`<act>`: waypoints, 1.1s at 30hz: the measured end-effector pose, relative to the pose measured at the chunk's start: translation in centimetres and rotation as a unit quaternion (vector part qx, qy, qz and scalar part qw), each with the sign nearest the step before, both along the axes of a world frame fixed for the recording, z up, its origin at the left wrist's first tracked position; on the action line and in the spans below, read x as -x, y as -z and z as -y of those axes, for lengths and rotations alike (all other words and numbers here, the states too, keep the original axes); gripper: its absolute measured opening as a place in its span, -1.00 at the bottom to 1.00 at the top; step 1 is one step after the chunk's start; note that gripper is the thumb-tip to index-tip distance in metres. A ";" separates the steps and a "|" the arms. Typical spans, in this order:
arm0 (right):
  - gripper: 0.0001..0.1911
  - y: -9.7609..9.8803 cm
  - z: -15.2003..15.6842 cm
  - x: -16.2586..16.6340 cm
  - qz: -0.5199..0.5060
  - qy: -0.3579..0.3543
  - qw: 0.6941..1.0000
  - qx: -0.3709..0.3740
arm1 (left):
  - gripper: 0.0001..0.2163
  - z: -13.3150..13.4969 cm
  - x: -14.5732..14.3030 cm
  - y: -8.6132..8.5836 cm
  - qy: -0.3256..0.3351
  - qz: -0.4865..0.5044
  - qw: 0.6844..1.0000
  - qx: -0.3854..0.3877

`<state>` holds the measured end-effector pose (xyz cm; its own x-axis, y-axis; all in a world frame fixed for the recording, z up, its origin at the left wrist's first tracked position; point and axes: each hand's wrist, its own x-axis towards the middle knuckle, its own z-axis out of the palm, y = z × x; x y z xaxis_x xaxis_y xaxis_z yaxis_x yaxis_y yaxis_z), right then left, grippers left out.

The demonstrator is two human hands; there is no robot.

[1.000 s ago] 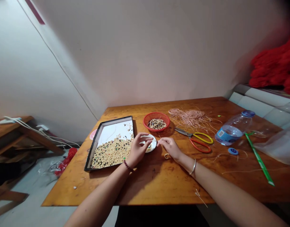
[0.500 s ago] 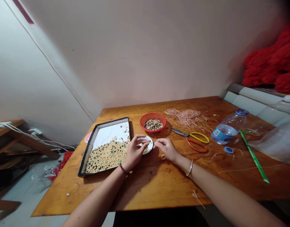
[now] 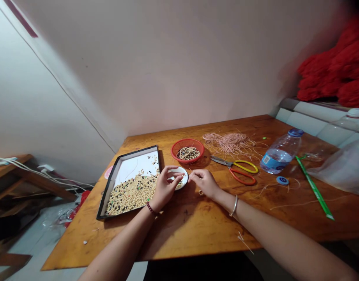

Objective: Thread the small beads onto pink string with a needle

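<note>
My left hand [image 3: 165, 186] is curled over the edge of a small white dish [image 3: 184, 171], thumb and forefinger drawn together; whatever is between the tips is too small to make out. Just right of the dish, my right hand [image 3: 205, 183] pinches a thin cord [image 3: 190, 169], whose end sticks up past the fingers. A small ring of beads [image 3: 200, 192] lies on the table under my right hand. Left of my hands is a black-edged tray [image 3: 129, 168] with many cream, black and a few green beads [image 3: 132, 197].
Beyond my hands stands a red basket [image 3: 175, 150] of beads. Pink cord [image 3: 230, 143] lies tangled behind scissors [image 3: 234, 167] with yellow and orange handles. Farther right are a water bottle [image 3: 280, 156], a blue cap [image 3: 282, 180], a green strip [image 3: 315, 189] and a plastic bag [image 3: 340, 171].
The view has shifted slightly, so everything sits a little differently in the picture. Both hands keep nearly the same pose over the dish, fingertips close to each other.
</note>
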<state>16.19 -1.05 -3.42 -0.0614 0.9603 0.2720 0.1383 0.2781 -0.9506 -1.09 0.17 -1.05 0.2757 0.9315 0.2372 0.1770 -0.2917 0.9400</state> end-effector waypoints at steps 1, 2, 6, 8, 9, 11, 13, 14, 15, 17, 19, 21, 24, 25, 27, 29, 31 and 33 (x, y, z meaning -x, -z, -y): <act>-0.72 0.0 -0.1 0.0 0.001 0.000 1.000 0.000 | -0.66 0.0 0.0 0.0 -0.001 -0.002 1.000 -0.001; -0.72 0.1 -0.1 -0.1 0.002 -0.001 1.000 -0.001 | -0.66 0.0 0.0 0.0 -0.003 -0.003 1.000 -0.003; -0.72 0.2 -0.3 -0.2 0.005 0.001 1.000 -0.013 | -0.65 -0.1 -0.1 0.2 -0.007 0.001 1.000 -0.023; -0.72 0.1 -0.4 -0.2 0.008 0.002 1.000 -0.016 | -0.66 -0.1 -0.1 0.2 0.001 -0.001 1.000 -0.026; -0.72 0.1 -0.4 -0.3 0.009 0.000 1.000 -0.017 | -0.66 -0.1 -0.1 0.3 0.005 -0.002 1.000 -0.026; -0.72 -0.1 -0.3 -0.4 0.011 0.000 1.000 -0.021 | -0.67 -0.1 -0.1 0.3 0.006 -0.003 1.000 -0.029; -0.71 -0.4 -0.2 -0.5 0.017 0.003 0.999 -0.029 | -0.68 -0.2 -0.1 0.4 0.000 -0.001 0.999 -0.034; -0.71 -0.5 -0.1 -0.6 0.020 0.005 0.999 -0.034 | -0.67 -0.2 -0.1 0.4 -0.001 -0.001 0.999 -0.036; -0.71 -0.7 -0.1 -0.6 0.024 0.004 0.999 -0.038 | -0.67 -0.3 -0.1 0.4 0.001 -0.001 0.999 -0.037; -0.72 -0.8 0.0 -0.7 0.033 -0.002 0.999 -0.042 | -0.66 -0.3 0.0 0.5 0.007 -0.001 0.999 -0.037; -0.73 -0.9 0.1 -0.7 0.041 -0.007 0.998 -0.043 | -0.66 -0.3 -0.1 0.5 0.011 -0.002 0.999 -0.039; -0.74 -0.7 0.0 -0.6 0.045 -0.005 0.998 -0.043 | -0.67 -0.3 -0.1 0.4 0.008 -0.002 0.999 -0.041; -0.74 -0.4 -0.1 -0.4 0.049 0.007 0.998 -0.037 | -0.67 -0.1 -0.1 0.1 0.008 -0.006 0.999 -0.038; -0.74 -0.3 -0.1 -0.4 0.051 0.009 0.998 -0.035 | -0.67 -0.1 -0.1 0.1 0.010 -0.009 0.999 -0.038; -0.74 -0.2 -0.1 -0.4 0.053 0.010 0.998 -0.035 | -0.67 0.0 -0.1 0.0 0.015 -0.011 0.999 -0.038; -0.74 -0.2 0.0 -0.4 0.050 0.014 0.998 -0.035 | -0.67 0.0 -0.1 0.0 0.019 -0.008 0.999 -0.041; -0.73 -0.3 0.1 -0.4 0.044 0.022 0.998 -0.034 | -0.68 0.0 -0.1 0.1 0.020 -0.004 0.999 -0.043; -0.73 -0.4 0.2 -0.4 0.040 0.028 0.998 -0.034 | -0.69 0.0 -0.1 0.2 0.022 -0.002 0.999 -0.043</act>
<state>16.64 -1.21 -3.00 -0.0326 0.9426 0.3325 0.2302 0.3308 -0.9152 -1.01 0.22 -1.21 0.3177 0.8945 0.3147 0.1661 -0.3792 0.9103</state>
